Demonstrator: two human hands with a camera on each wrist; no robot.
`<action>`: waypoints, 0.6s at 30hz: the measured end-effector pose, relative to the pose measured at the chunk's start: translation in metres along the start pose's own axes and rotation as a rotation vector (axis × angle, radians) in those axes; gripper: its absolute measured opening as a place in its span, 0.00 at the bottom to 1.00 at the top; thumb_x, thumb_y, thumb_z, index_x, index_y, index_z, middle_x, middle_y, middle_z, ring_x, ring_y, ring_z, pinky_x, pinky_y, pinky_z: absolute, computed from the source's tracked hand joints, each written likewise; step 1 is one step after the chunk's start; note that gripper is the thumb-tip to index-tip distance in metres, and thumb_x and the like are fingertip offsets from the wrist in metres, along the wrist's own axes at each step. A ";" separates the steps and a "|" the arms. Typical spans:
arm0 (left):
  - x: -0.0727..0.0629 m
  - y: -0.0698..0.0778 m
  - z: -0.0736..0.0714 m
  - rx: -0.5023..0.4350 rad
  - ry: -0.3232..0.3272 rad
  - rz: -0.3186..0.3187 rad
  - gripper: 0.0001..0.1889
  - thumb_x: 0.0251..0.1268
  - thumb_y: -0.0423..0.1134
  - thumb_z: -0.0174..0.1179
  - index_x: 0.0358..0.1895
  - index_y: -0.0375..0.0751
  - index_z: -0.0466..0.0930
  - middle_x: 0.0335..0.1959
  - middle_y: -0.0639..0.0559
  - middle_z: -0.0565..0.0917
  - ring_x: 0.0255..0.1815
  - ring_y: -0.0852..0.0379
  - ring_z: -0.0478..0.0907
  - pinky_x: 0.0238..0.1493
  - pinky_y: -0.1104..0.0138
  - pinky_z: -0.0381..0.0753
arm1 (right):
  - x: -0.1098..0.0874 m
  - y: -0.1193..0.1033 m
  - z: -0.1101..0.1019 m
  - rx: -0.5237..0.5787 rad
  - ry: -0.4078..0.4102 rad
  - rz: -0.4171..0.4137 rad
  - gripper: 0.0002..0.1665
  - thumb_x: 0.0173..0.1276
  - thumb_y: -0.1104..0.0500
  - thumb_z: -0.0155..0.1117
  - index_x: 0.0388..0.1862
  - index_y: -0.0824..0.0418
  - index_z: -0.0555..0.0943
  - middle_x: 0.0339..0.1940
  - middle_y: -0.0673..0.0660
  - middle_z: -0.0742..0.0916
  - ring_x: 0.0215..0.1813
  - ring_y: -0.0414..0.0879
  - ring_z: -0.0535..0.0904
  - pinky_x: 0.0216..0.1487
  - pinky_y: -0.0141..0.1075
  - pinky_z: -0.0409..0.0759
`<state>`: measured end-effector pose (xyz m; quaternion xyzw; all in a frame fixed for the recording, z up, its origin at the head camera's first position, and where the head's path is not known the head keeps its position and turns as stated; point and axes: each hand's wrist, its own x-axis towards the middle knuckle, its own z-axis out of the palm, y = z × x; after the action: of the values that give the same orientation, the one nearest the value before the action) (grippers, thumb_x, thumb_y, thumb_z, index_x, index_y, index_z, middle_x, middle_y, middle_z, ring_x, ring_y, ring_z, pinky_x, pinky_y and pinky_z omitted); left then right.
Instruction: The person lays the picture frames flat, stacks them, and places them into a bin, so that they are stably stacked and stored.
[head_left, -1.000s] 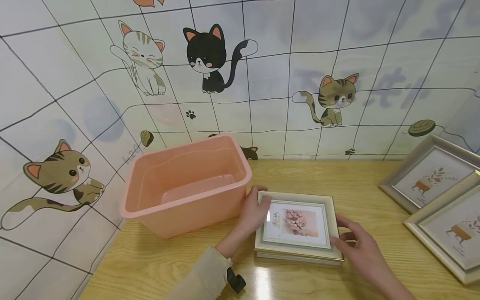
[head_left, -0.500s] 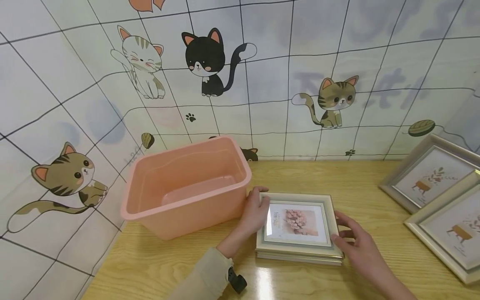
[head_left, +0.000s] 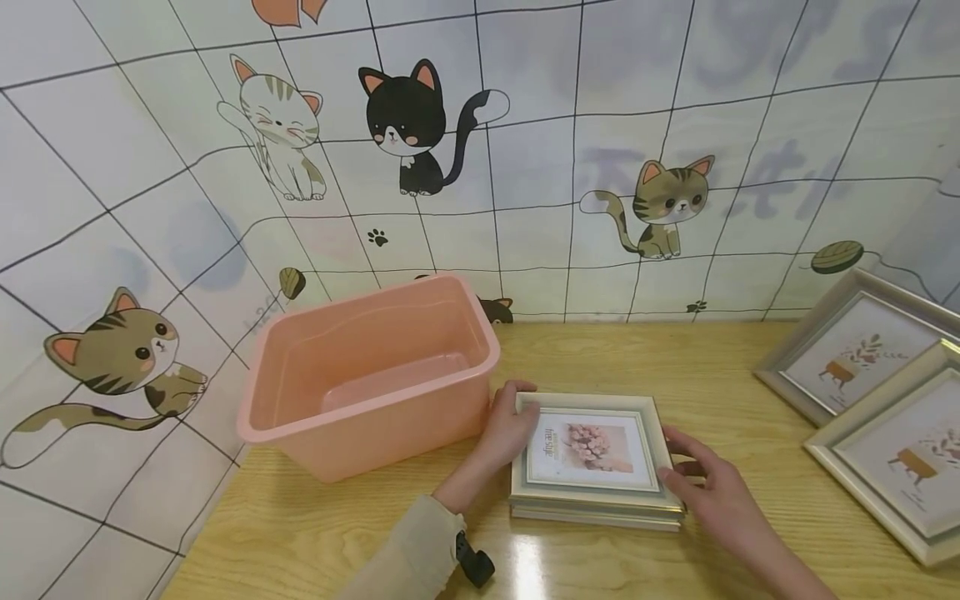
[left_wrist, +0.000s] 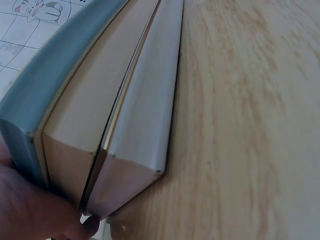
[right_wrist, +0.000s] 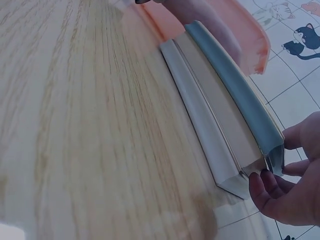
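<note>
A stack of cream picture frames (head_left: 588,496) lies on the wooden table, seen edge-on in both wrist views as blue-green, beige and white layers. The top one shows a print of pink flowers behind its pane. My left hand (head_left: 508,429) holds the stack's left side, thumb over the top rim and fingers down the edge. On the opposite side my right hand (head_left: 705,479) grips the edge, its thumb at the rim of the top frame and its fingertips (right_wrist: 257,187) against the side of the layers. How far the fingers reach underneath is hidden.
A pink plastic bin (head_left: 375,417) stands left of the stack, close to my left hand, with nothing seen inside. Two larger picture frames (head_left: 817,433) lean at the right. A wall (head_left: 540,167) with printed cats rises behind the table (head_left: 600,354).
Both hands keep their hold on the stack. The front side of the stack shows slightly more than a second ago, and the head view has shifted a little.
</note>
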<state>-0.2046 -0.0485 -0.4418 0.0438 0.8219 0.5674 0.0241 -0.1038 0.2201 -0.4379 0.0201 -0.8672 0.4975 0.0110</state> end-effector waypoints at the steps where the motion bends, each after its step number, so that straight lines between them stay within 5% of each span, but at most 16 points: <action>1: 0.000 -0.001 0.000 0.000 0.000 -0.001 0.15 0.73 0.37 0.55 0.59 0.43 0.77 0.59 0.42 0.75 0.63 0.44 0.68 0.68 0.48 0.65 | 0.000 0.000 0.000 0.002 -0.002 0.004 0.33 0.74 0.63 0.65 0.75 0.71 0.67 0.60 0.70 0.81 0.44 0.36 0.77 0.36 0.33 0.79; 18: 0.002 -0.008 0.000 -0.030 -0.005 0.007 0.13 0.74 0.36 0.56 0.57 0.45 0.81 0.57 0.45 0.76 0.61 0.46 0.71 0.68 0.49 0.66 | 0.000 0.004 -0.005 0.022 -0.015 -0.037 0.32 0.73 0.65 0.65 0.74 0.69 0.69 0.63 0.72 0.79 0.47 0.37 0.80 0.37 0.34 0.82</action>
<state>-0.2071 -0.0513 -0.4488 0.0475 0.8131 0.5796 0.0250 -0.1036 0.2265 -0.4390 0.0399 -0.8612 0.5065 0.0133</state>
